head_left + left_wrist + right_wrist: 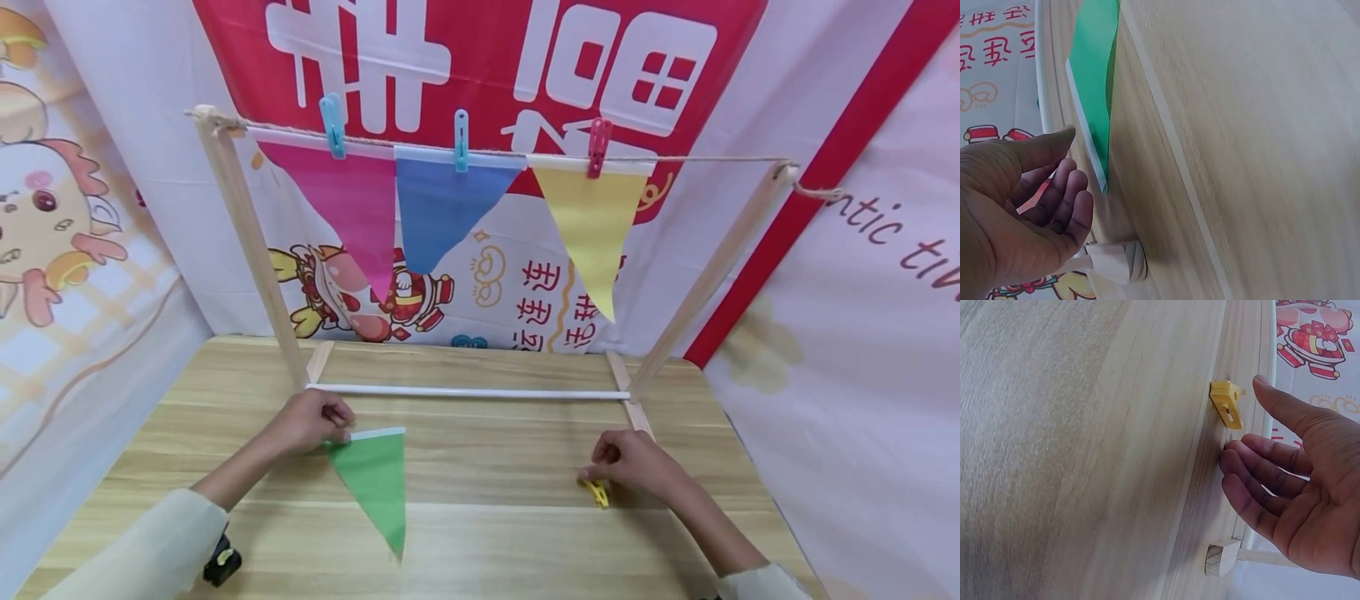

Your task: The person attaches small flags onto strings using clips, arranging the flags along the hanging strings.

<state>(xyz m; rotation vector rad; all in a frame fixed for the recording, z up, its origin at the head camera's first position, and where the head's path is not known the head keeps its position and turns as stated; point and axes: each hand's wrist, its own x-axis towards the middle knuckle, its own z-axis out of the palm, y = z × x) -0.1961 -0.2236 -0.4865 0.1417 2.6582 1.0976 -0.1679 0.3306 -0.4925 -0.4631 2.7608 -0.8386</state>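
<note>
A green triangular pennant (378, 483) with a white top edge lies on the table. My left hand (311, 421) is at its upper left corner. In the left wrist view, the thumb and loosely bent fingers of that hand (1041, 194) stand apart beside the pennant's white edge (1088, 125), holding nothing. On the right lies a small yellow clothespin (597, 492), right by my right hand (633, 462). Seen from the right wrist, this hand (1297, 469) has its thumb and fingers spread apart, near the clothespin (1227, 403) but not gripping it.
Behind the hands stands a wooden frame (251, 242) with a white rod (465, 392) low across it. A string (697, 158) on top carries pink (352, 200), blue (450, 208) and yellow (592, 225) pennants, held by two blue clothespins (461, 142) and one red clothespin (598, 148).
</note>
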